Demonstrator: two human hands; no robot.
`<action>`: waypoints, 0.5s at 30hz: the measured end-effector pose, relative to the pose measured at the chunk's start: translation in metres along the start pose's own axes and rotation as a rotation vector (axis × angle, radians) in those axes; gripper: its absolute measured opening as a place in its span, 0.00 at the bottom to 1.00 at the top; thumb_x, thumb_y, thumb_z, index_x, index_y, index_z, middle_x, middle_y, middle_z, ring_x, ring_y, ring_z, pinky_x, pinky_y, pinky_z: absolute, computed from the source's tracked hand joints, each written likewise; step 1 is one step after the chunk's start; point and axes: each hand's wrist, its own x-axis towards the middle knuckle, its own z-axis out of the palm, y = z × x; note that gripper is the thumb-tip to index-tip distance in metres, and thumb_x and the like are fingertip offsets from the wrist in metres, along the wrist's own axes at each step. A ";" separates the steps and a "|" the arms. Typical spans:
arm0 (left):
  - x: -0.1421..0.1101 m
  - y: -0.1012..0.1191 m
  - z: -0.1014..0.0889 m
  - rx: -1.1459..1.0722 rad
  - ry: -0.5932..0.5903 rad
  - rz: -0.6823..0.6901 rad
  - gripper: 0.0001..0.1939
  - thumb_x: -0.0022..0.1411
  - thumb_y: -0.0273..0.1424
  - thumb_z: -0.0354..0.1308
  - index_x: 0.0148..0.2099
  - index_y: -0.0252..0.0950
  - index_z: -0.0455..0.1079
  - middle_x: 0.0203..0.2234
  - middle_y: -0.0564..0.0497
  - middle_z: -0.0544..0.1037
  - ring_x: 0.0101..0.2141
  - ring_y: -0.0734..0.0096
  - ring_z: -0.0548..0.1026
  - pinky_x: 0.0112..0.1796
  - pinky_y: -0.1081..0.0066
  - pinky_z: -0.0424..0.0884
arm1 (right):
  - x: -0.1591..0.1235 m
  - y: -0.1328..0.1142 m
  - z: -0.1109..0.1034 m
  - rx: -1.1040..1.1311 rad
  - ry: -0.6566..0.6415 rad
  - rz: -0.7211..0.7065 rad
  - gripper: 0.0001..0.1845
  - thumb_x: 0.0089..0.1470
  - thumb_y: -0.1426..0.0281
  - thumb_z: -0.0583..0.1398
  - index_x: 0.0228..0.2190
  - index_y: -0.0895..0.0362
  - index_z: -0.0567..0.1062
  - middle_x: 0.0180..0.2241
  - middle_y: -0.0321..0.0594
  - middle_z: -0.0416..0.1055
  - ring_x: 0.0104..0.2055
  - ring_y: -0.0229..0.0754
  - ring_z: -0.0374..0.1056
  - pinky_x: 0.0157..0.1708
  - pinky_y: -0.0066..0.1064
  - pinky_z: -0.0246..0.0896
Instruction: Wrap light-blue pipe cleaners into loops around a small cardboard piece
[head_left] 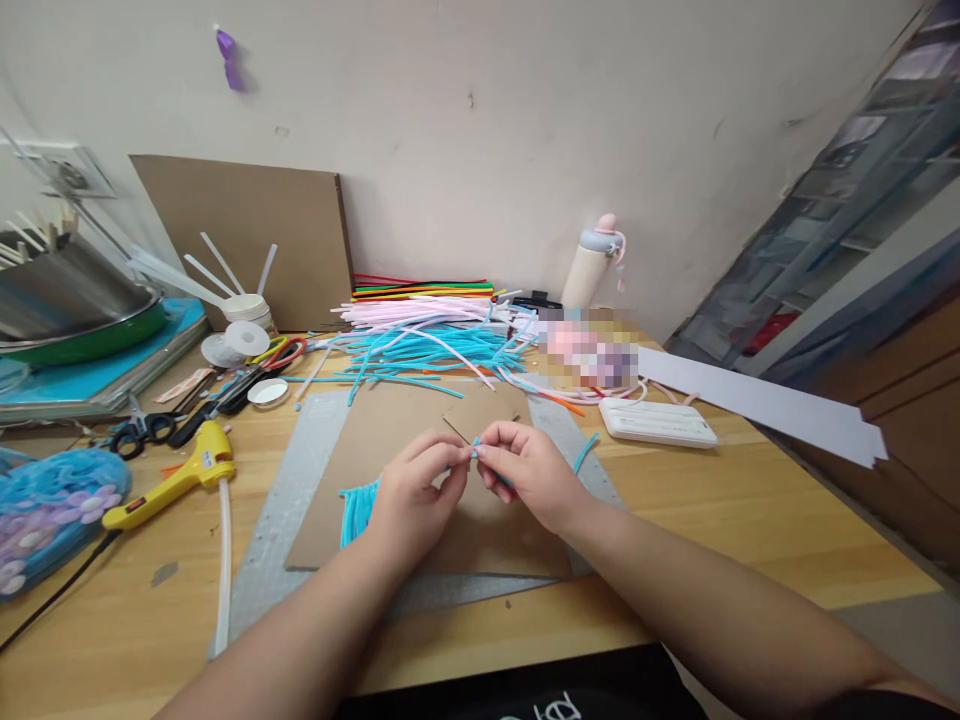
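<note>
Over a brown cardboard sheet (330,540), my left hand (421,488) and my right hand (531,474) meet fingertip to fingertip. Both pinch a blue pipe cleaner (475,450); one end of it sticks out past my right hand (586,452). Partly behind my left hand lies a row of blue pipe cleaners (358,508) set side by side on the cardboard. A thin stick-like piece (455,430) shows just beyond my fingertips; whether I hold it, I cannot tell. My palms hide much of what is between them.
Piled blue pipe cleaners (427,350) lie at the back, with pink ones (412,312) behind. A yellow glue gun (172,482), black scissors (142,428) and a metal pot (71,285) are on the left. On the right are a white power bank (658,423) and a bottle (589,268).
</note>
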 end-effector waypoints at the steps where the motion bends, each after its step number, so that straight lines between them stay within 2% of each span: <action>1: 0.000 0.000 0.000 0.035 -0.007 0.020 0.07 0.56 0.23 0.52 0.31 0.39 0.70 0.30 0.50 0.74 0.31 0.74 0.71 0.33 0.75 0.66 | 0.000 0.000 0.000 0.010 0.007 0.011 0.12 0.47 0.64 0.59 0.22 0.58 0.64 0.15 0.29 0.64 0.12 0.28 0.53 0.12 0.22 0.41; 8: -0.001 -0.002 -0.001 0.183 0.012 0.070 0.08 0.57 0.24 0.51 0.28 0.38 0.68 0.29 0.50 0.74 0.30 0.75 0.71 0.32 0.77 0.66 | -0.002 -0.002 0.002 0.099 -0.066 0.037 0.14 0.46 0.61 0.60 0.25 0.58 0.64 0.18 0.31 0.65 0.15 0.28 0.54 0.14 0.21 0.41; 15: -0.002 -0.001 0.002 0.075 0.035 -0.065 0.05 0.55 0.23 0.53 0.29 0.37 0.67 0.27 0.53 0.73 0.29 0.75 0.72 0.32 0.76 0.67 | 0.001 0.001 0.001 0.067 -0.080 0.059 0.17 0.42 0.62 0.64 0.27 0.58 0.63 0.18 0.29 0.65 0.16 0.27 0.54 0.15 0.21 0.44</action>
